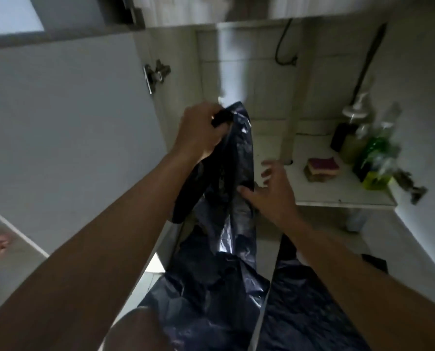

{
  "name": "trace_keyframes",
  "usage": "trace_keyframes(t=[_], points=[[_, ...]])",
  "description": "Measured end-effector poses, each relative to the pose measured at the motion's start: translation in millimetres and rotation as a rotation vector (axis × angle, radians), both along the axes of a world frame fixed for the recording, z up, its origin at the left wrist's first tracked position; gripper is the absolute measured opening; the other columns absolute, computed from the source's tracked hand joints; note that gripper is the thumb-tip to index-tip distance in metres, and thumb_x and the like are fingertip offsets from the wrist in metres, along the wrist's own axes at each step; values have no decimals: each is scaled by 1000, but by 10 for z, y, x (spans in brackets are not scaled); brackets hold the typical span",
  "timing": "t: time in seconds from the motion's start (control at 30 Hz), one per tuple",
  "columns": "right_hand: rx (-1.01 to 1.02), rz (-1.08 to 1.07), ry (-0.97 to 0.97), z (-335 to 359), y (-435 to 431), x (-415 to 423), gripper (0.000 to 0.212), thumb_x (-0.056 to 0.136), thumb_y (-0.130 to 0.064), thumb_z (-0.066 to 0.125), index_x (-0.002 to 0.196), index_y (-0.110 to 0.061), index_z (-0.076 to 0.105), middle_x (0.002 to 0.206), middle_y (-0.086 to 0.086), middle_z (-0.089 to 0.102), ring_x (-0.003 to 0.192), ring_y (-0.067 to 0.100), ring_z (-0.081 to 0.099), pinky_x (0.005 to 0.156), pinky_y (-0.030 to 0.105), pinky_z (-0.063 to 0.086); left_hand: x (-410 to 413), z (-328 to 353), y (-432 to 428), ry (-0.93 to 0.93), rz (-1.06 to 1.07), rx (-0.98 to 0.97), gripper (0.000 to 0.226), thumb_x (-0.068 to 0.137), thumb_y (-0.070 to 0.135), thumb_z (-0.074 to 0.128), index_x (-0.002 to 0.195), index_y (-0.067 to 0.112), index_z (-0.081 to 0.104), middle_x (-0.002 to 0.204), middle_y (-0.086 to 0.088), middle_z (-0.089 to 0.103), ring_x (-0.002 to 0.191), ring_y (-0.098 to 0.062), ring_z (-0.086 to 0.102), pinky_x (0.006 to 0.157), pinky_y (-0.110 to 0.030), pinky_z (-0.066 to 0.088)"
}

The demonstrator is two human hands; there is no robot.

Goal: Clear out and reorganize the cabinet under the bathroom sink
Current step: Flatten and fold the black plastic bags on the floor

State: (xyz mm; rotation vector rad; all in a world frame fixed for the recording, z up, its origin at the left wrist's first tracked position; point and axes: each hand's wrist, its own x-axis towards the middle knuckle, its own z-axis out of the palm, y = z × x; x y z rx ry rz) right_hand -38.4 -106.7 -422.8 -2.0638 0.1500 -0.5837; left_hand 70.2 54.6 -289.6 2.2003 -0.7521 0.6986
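Mostly cleared: left hand grips the bag, right hand spread beside it; sponge and bottles remain.

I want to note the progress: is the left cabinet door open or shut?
Open. The white left cabinet door stands swung outward, its metal hinge exposed.

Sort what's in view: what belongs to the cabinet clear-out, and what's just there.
In the job:
dark plastic bag, gripped by left hand
right hand, open beside it
sponge
bottles on the shelf

Just there:
door hinge
black hose
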Motion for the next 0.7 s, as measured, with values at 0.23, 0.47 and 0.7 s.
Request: trace_keyframes(t=[0.23,0.47,0.7], points=[[-165,-43,-18,911,-308,60,39,89,-37,72,62,-12,58,57,0,55,55,12,51,49,20,31,-277,316,-240,7,-19,5,22,82,37,68,90,18,72,83,0,69,78,-19,63,71,-34,50],[76,-111,-5,1200,-746,-200,28,88,-37,74,80,-10,75,63,2,65,54,8,59,57,24,44,-300,132,-160,221,85,236,26,83,45,70,88,20,74,83,-11,69,90,-31,67,66,-28,40],[-64,-147,-135,1424,-1140,-521,17,81,-34,80,94,-25,75,82,-14,72,77,-8,65,69,13,46,-486,533,-520,137,-33,127,28,82,44,68,86,17,77,76,-9,72,79,-28,70,70,-36,55]])
